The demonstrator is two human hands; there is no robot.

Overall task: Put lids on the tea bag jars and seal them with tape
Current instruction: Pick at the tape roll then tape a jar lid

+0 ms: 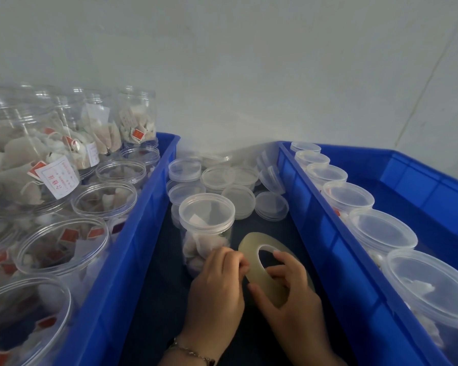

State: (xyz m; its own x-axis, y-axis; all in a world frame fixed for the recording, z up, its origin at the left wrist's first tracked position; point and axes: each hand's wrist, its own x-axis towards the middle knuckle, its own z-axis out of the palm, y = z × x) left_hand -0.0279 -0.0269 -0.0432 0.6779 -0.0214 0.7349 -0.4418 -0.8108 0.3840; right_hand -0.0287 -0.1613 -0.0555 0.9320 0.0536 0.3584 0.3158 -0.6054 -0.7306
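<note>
While the right hand (291, 289) grips the tape roll (273, 270) with a finger hooked through the hole and the thumb on its outer face, the left hand (217, 283) has its fingers curled in, pinching at the roll's edge at about 9 o'clock, probably the tape end but it's too small to tell. Roll is tilted up on edge over the dark table (154, 299), right between the two blue bins. Just at 10 o'clock from the hands stands the lidded jar (205, 231) of tea bags, upright, touching or nearly touching the left knuckles. Behind it at 12 o'clock there's a pile of loose lids (222, 180). Left bin (132, 260) at 9 o'clock is packed with open jars (64, 249) of tea bags, no lids on. Right bin (336, 260) at 3 o'clock has a row of capped jars (381, 231) along its near wall. Bracelet (193, 353) on the left wrist.
</note>
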